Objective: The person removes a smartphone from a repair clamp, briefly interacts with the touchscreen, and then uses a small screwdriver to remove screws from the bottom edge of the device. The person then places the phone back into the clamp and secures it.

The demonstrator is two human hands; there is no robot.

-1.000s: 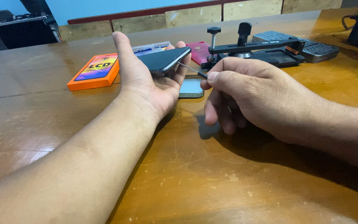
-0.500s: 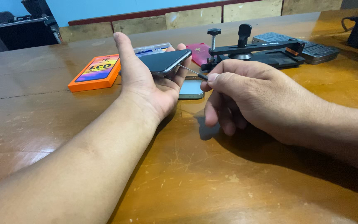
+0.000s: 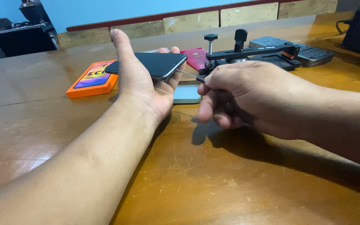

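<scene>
A scratched, glossy brown wooden counter point(image 3: 213, 183) fills the lower frame. At centre, the left hand point(image 3: 144, 85) grips a dark phone point(image 3: 153, 64) edgewise; the right hand point(image 3: 246, 96) pinches a thin tool point(image 3: 188, 75) against it. Beyond: orange box point(image 3: 91, 78), black clamp point(image 3: 246, 52), blue wall point(image 3: 105, 10).

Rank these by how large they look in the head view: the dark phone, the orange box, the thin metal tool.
1. Dark phone, in the left hand, and orange box: they look alike, and both are seen foreshortened, so no ranking.
2. Thin metal tool, pinched by the right hand: clearly smallest.
</scene>
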